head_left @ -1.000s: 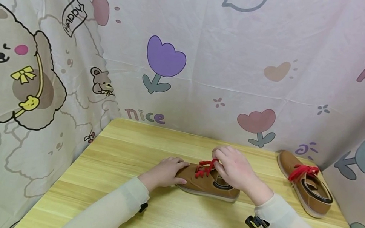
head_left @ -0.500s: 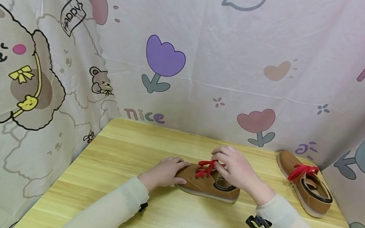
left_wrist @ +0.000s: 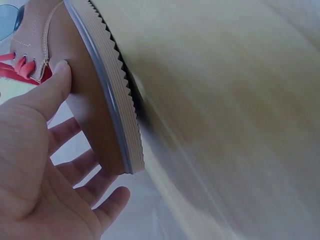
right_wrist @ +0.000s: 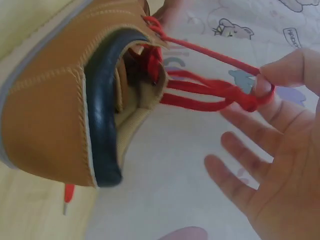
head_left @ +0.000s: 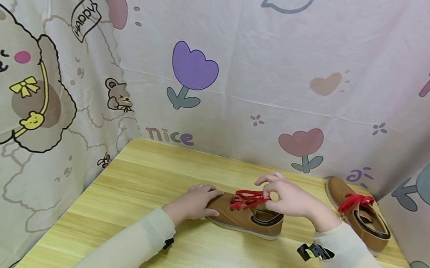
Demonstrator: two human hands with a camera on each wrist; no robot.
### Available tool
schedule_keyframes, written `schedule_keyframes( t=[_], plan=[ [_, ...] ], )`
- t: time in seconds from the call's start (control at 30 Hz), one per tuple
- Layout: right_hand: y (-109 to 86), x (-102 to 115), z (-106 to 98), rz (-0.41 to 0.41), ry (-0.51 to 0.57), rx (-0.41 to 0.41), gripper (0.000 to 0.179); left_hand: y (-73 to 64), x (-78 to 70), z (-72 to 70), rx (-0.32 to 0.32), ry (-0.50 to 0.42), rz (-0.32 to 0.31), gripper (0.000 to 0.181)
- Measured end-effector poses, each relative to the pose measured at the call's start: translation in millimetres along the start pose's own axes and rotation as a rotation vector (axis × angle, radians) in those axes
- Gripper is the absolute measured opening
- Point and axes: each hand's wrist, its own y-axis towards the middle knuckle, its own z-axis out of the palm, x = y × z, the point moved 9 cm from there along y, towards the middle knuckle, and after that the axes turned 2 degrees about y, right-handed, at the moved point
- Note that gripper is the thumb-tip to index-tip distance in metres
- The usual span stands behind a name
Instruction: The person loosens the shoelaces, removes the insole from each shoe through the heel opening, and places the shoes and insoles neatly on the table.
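A brown lace-up shoe lies sole down on the wooden table, toe to the left. My left hand holds its toe, the thumb on the near side and the fingers on the far side in the left wrist view. Above the shoe's opening, my right hand pinches the red shoelace between thumb and index finger, its other fingers spread. Lace strands stretch from the eyelets to that pinch. Below the dark padded collar, a red lace end hangs in the right wrist view.
A second brown shoe stands at the table's right, its red laces tied in a bow. The wooden table meets a printed curtain at the back and sides.
My right hand has moved right and slightly toward me, drawing the red shoelace out over the shoe's opening. My left hand stays on the toe.
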Motion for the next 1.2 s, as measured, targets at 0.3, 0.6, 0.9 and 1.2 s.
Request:
schedule_keyframes(
  t=[0.3, 0.6, 0.9, 1.2],
  plan=[
    [-1.5, 12.1, -20.1, -0.028, -0.244, -0.138, 0.035, 0.3, 1.4, -0.3, -0.007, 0.002, -0.003, 0.067],
    [-5.3, -7.0, -38.6, 0.054, -0.117, -0.346, 0.012, -0.7, 1.1, 1.0, 0.003, 0.005, -0.001, 0.067],
    [-7.8, -22.7, -72.0, 0.083, -0.031, -0.483, 0.003, -0.9, -0.2, -1.4, 0.0, 0.012, -0.009, 0.067],
    [-15.2, -50.6, -103.6, 0.172, 0.047, -0.544, 0.007, -0.8, -2.7, -2.3, 0.003, 0.014, -0.002, 0.067]
  ],
)
